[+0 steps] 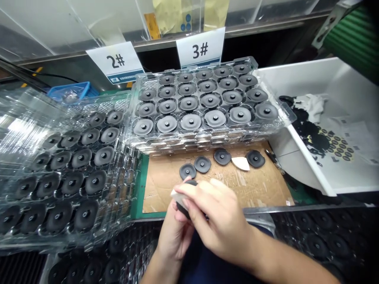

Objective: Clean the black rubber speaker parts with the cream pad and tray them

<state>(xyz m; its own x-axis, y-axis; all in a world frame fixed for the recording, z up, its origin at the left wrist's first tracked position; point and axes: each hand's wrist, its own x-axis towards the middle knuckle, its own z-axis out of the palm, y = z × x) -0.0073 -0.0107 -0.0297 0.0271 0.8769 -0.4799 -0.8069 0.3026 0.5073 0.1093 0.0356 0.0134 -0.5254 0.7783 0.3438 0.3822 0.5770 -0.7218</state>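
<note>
So, one black disc (182, 211) is in the hands, lower middle of the frame. Left hand (177, 232) has its fingers clamped on the disc; right hand (217, 211) is pinching one pale pad (177, 196) against it, thumb and forefinger closed on the pad. Just above, on a single cardboard sheet (166, 185), I count four loose discs (222, 156) plus one cream wedge (240, 163).

Containers: the clear tray (204, 136) at upper centre, topping a stack, holds 23 discs by my count. The left-hand tray (114, 173) has loads more, but glare kills an exact number. White bin (314, 157) on the right: black scraps, white crumpled stuff and oval stickers, too jumbled to count. One blue basket (90, 90), upper left, has clear plastic inside.
</note>
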